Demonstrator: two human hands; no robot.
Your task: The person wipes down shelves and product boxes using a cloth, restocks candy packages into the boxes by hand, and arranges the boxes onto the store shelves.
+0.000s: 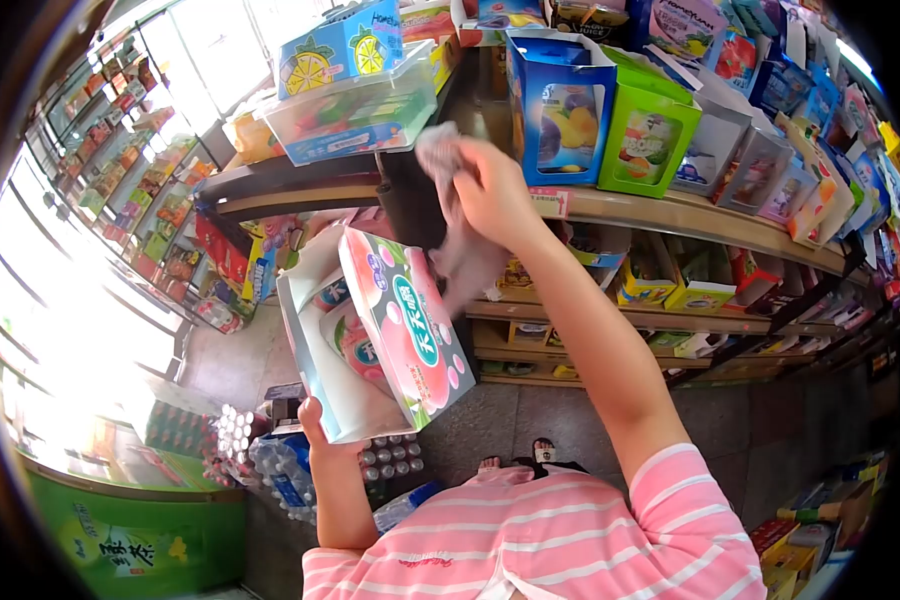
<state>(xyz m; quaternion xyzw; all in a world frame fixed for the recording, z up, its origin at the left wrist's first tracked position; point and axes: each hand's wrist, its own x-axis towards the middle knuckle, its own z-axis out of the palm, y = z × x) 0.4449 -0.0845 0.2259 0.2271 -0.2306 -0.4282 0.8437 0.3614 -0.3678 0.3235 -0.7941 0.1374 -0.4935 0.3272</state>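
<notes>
A pink and white open box (420, 335) with a few packets inside is held up by my left hand (320, 428), which grips its lower left corner. My right hand (485, 185) is raised at the shelf edge, its fingers closed on a greyish pink cloth (465, 250). The cloth hangs down just right of the box. Beyond my right hand, a clear plastic bin (360, 115) and a blue box (560, 110) stand on the upper shelf.
A green box (650, 125) and many packages line the curved wooden shelf (690, 220), with more tiers below. Bottle packs (280, 470) stand on the floor at the left, near a green counter (135, 540). Cartons (820, 520) lie at the lower right.
</notes>
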